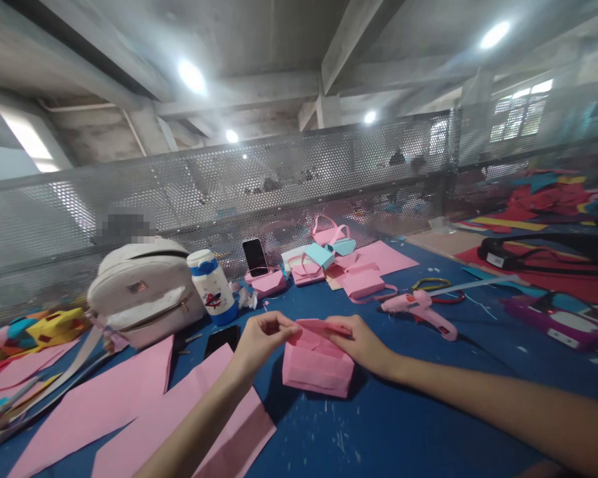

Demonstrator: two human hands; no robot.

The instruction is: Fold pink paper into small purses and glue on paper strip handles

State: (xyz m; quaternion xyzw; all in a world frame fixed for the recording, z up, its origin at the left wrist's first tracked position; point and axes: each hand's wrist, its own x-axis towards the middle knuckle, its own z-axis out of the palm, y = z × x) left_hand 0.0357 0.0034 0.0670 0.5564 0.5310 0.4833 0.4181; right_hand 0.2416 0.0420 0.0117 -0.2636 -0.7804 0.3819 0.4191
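A small pink bag (pixel 317 373), folded from a stiff sheet, stands on the blue table between my hands. My left hand (pixel 262 340) pinches its upper left edge between thumb and fingers. At the top right, my right hand (pixel 363 346) grips the raised flap, and its fingertips partly hide that edge. To the right of the bag lies a pink glue gun (pixel 419 308), its nozzle pointing left. Flat pink sheets (pixel 109 392) spread to the left, one partly beneath my left forearm.
Behind my hands sit finished-looking pink bags (pixel 363 282), a light blue one (pixel 319 255) and a propped phone (pixel 255 256). A white bottle (pixel 212 289) and white backpack (pixel 144 295) stand left. Scissors (pixel 441 285) and a purple device (pixel 561 322) lie right. A perforated metal screen (pixel 289 179) borders the table.
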